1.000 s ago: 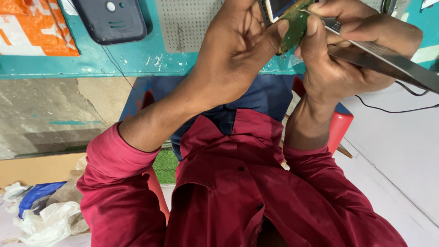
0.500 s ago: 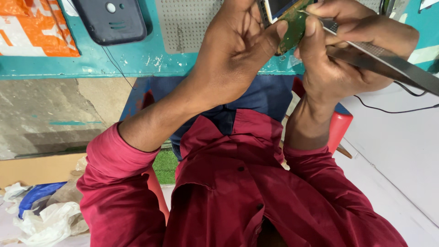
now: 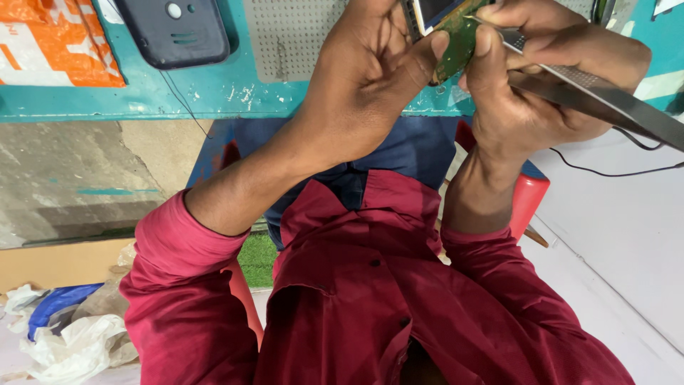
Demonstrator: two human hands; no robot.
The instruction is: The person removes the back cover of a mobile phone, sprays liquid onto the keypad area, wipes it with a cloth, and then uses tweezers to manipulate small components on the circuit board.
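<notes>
My left hand (image 3: 363, 71) grips a small green circuit board (image 3: 456, 43) with a little screen on it, held up above the bench edge. My right hand (image 3: 541, 78) is closed on metal tweezers (image 3: 605, 93). Their tip rests at the board's top edge, beside my right thumb. Both hands are close together, thumbs touching the board. My red sleeves and shirt fill the lower frame. The top of the board is cut off by the frame.
A teal workbench (image 3: 142, 93) runs across the top, with a dark phone back cover (image 3: 174, 28), a grey perforated mat (image 3: 285, 36) and an orange-and-white packet (image 3: 43, 43). A black wire (image 3: 613, 171) hangs at right. Below are a red stool (image 3: 531, 199) and plastic bags (image 3: 64, 335).
</notes>
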